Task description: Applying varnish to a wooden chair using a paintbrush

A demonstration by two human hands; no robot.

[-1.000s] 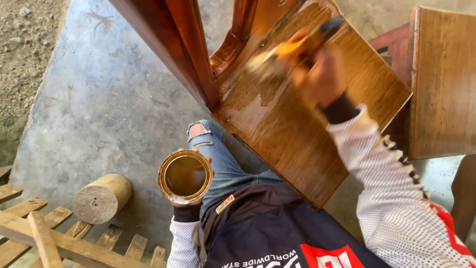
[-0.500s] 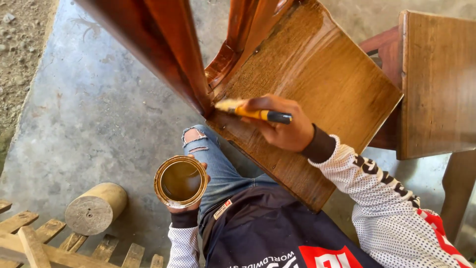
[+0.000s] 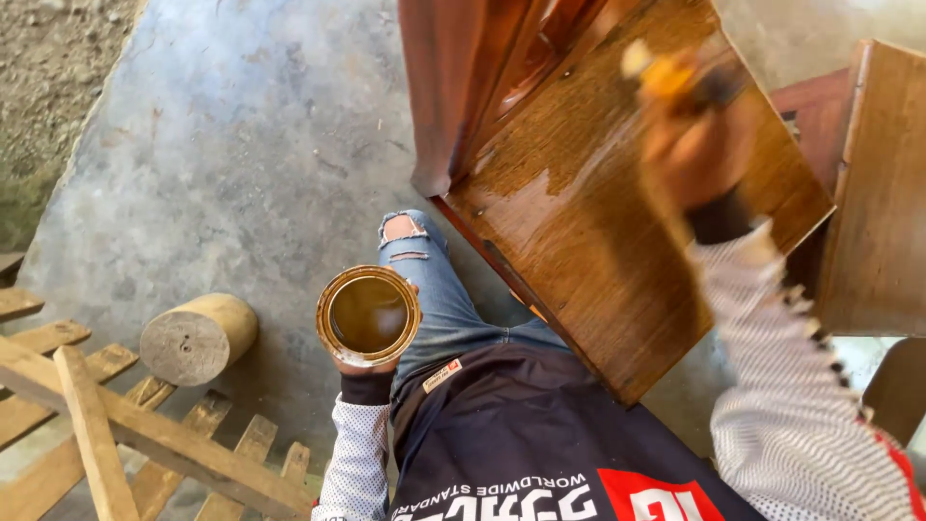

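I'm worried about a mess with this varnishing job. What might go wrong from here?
The open can of dark liquid sits in the left hand right above the jeans, so a tilt could spill onto them. The right hand sweeps the brush fast enough to blur, which may fling drops. The wet gloss on the wooden panel could run unevenly.

There is only one view, from a camera worn on the person's head, tilted steeply down over their chest and lap. It looks close onto the wooden panel (image 3: 627, 222) at upper right and the round tin (image 3: 368, 315) near the middle, with the concrete floor (image 3: 222, 145) and a slatted pallet (image 3: 116, 425) further off at left.
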